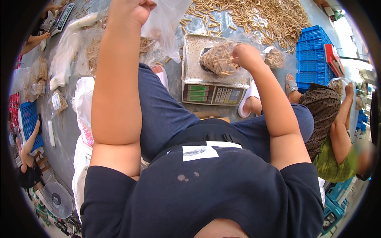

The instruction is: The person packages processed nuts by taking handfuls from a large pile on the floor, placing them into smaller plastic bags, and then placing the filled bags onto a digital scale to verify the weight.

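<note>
My right hand (248,58) has its fingers at the side of a clear plastic bag of short tan sticks (220,59), which lies on the pan of a digital scale (192,70). Whether the fingers grip the bag or touch sticks at its mouth is hard to tell. At the top edge, my left hand (135,10), partly cut off by the picture's rim, is curled beside a clear plastic bag (166,26) and seems to hold it. A dark round object under the filled bag shows at its left side. Loose tan sticks (268,20) are heaped beyond the scale.
Filled bags (273,58) lie right of the scale and at the left. A blue plastic crate (314,56) stands at the right, near a seated person (333,160). Flat plastic bags (64,62), a white sack (84,119) and a fan (58,199) are at the left. More people sit there.
</note>
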`<state>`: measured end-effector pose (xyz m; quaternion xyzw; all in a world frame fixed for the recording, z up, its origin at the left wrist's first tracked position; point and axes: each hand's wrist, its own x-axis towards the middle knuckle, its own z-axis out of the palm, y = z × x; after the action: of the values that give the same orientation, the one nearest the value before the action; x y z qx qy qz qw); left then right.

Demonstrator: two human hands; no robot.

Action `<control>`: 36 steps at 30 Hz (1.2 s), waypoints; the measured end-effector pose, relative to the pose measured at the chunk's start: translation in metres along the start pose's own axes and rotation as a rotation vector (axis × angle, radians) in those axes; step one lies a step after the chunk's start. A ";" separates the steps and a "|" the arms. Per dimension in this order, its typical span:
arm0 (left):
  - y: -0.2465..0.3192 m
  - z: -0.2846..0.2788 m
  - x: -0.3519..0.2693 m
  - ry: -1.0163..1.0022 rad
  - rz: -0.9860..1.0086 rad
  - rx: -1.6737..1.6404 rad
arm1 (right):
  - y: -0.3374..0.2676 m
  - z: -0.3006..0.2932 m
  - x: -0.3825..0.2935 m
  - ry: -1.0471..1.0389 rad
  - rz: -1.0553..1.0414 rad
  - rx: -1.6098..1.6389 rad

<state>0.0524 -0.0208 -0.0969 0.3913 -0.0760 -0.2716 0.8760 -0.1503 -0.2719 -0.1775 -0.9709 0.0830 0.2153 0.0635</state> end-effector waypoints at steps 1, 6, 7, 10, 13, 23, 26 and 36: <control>-0.006 0.011 0.000 0.091 0.002 0.026 | -0.013 0.000 -0.002 -0.067 0.035 -0.097; -0.006 0.010 -0.004 0.035 -0.067 0.112 | 0.011 0.044 0.031 0.204 -0.221 0.070; -0.007 0.008 -0.006 0.087 -0.095 0.118 | 0.011 0.026 0.027 0.054 -0.191 0.028; -0.006 0.038 -0.020 0.094 -0.173 0.159 | 0.018 -0.027 0.007 -0.175 -0.081 -0.036; -0.006 0.027 -0.021 0.040 -0.197 0.330 | -0.015 -0.075 -0.022 0.344 -0.051 0.109; -0.006 0.031 -0.040 -0.159 -0.118 0.539 | -0.123 -0.078 0.037 0.053 -0.323 0.571; -0.005 0.060 -0.054 -0.013 -0.111 0.404 | -0.126 -0.036 0.058 0.109 -0.549 0.336; -0.053 0.087 -0.074 -0.263 -0.449 0.333 | -0.156 0.025 0.105 0.217 -0.238 0.287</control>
<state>-0.0615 -0.0664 -0.0696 0.4980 -0.1440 -0.4903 0.7006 -0.0369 -0.1298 -0.2312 -0.9724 0.0037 0.0867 0.2167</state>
